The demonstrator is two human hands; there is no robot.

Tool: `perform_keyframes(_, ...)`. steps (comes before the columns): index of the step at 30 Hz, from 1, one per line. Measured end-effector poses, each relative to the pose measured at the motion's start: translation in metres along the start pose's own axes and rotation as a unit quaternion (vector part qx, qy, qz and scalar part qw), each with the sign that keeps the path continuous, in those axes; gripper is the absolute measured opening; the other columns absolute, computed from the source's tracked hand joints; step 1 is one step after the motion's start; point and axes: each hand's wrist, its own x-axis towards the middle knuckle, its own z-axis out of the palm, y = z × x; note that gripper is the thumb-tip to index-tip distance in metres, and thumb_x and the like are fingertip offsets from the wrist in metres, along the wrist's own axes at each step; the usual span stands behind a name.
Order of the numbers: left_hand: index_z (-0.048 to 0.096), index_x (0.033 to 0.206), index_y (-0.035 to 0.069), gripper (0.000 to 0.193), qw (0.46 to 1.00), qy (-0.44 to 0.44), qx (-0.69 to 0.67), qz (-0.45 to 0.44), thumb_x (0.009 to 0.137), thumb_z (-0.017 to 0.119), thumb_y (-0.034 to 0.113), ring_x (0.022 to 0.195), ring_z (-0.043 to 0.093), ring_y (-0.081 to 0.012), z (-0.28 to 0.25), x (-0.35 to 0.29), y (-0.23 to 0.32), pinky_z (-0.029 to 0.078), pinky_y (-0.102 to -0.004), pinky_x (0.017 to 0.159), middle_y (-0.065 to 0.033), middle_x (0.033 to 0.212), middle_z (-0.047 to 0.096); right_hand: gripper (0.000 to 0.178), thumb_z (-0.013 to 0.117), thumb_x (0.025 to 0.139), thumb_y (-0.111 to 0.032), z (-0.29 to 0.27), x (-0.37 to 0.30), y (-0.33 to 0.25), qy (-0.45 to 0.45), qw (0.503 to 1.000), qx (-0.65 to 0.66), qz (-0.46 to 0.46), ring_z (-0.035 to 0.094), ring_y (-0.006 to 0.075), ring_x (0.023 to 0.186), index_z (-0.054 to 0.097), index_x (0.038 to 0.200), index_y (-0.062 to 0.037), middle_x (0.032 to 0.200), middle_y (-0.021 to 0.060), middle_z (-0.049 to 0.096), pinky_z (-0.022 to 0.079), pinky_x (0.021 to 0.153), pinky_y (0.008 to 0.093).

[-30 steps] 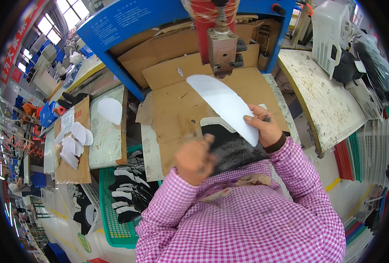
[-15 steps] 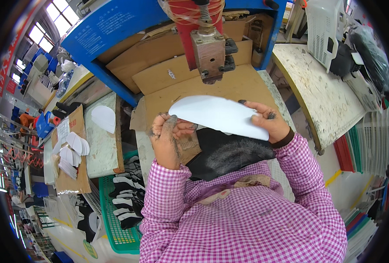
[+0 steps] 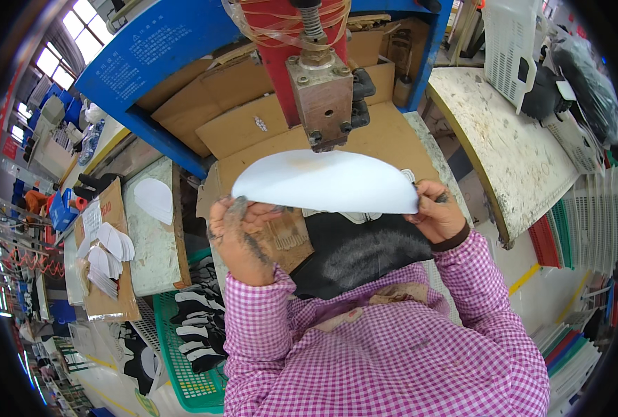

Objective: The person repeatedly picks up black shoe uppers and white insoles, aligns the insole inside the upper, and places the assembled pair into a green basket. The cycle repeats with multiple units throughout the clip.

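A thin white half-oval sheet (image 3: 323,182), curved along its far edge, is stretched between my hands below the machine's metal head (image 3: 320,94). My left hand (image 3: 245,236) pinches its left corner between thumb and fingers. At the right corner, my right hand (image 3: 439,214) has its thumb and fingers closed on the sheet. Dark smudges mark the fingers of both hands. A black cloth piece (image 3: 368,254) with a greyish worn patch lies nearer me, below the sheet. Beside it is a piece of brown cardboard (image 3: 291,233). Part of a white-edged thing behind the sheet is mostly hidden.
The blue machine frame (image 3: 142,59) rises ahead, lined with cardboard (image 3: 243,128). On the left bench (image 3: 157,240) lie white cut pieces (image 3: 110,250). A green basket (image 3: 177,368) below holds several black-and-white pieces. A worn table (image 3: 503,132) stands right, beside stacked plastic crates (image 3: 597,208).
The sheet has moved left and levelled out. My left hand has shifted left and slightly nearer me. My right hand's grip has moved to the sheet's right corner.
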Motion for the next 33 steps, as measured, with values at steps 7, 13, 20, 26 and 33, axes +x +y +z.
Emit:
perform_keyframes(7,0.048,0.098,0.0,0.009,0.998,0.038,-0.013,0.039,0.089,0.045,0.002,0.068,0.069,-0.027,-0.047,0.01,0.035,0.06,-0.0376,0.06,-0.0188,0.084,0.065,0.017,0.069,0.083,-0.014,0.035,0.034,0.043,-0.028,0.998,0.042,0.027,0.06,0.0167,0.076,0.063,0.096,-0.0044,0.089,0.0071,0.066,0.048,0.071,0.0299)
perform_keyframes(13,0.054,0.089,0.001,0.008,0.997,0.034,0.071,-0.004,0.088,0.053,0.008,0.07,0.068,-0.0242,-0.02,0.006,0.014,0.058,-0.0351,0.064,-0.0154,0.079,0.065,0.014,0.065,0.086,-0.017,0.003,0.04,0.038,0.042,0.995,0.082,-0.022,0.054,0.0118,0.074,0.06,0.093,-0.006,0.086,0.0027,0.059,0.045,0.069,0.0265)
perform_keyframes(20,0.059,0.085,0.001,0.007,0.996,-0.043,0.036,-0.071,0.084,0.06,0.008,0.081,0.062,-0.0197,0.012,-0.004,-0.057,0.049,-0.0306,0.082,-0.0089,0.082,0.06,0.018,0.065,0.087,-0.024,-0.052,0.009,-0.012,0.153,0.985,0.012,-0.078,0.051,0.012,0.075,0.054,0.085,-0.0099,0.085,0.002,0.058,0.043,0.072,0.0289)
perform_keyframes(26,0.058,0.089,0.003,0.006,0.998,0.01,0.053,-0.021,0.087,0.055,0.007,0.085,0.064,-0.0197,-0.057,0.025,-0.003,0.05,-0.036,0.084,-0.0106,0.087,0.065,0.014,0.065,0.087,-0.021,0.001,0.061,0.046,0.012,0.999,0.033,-0.003,0.052,0.0122,0.077,0.057,0.086,-0.0098,0.085,0.0006,0.058,0.043,0.075,0.0281)
perform_keyframes(33,0.058,0.091,0.003,0.008,0.991,-0.003,0.137,-0.014,0.087,0.055,0.01,0.083,0.065,-0.0206,-0.056,0.006,0.009,0.052,-0.0369,0.08,-0.0118,0.091,0.066,0.015,0.065,0.087,-0.02,0.006,0.034,0.056,0.089,0.995,0.046,0.005,0.052,0.0117,0.077,0.056,0.09,-0.0081,0.083,0.0006,0.057,0.043,0.072,0.0279)
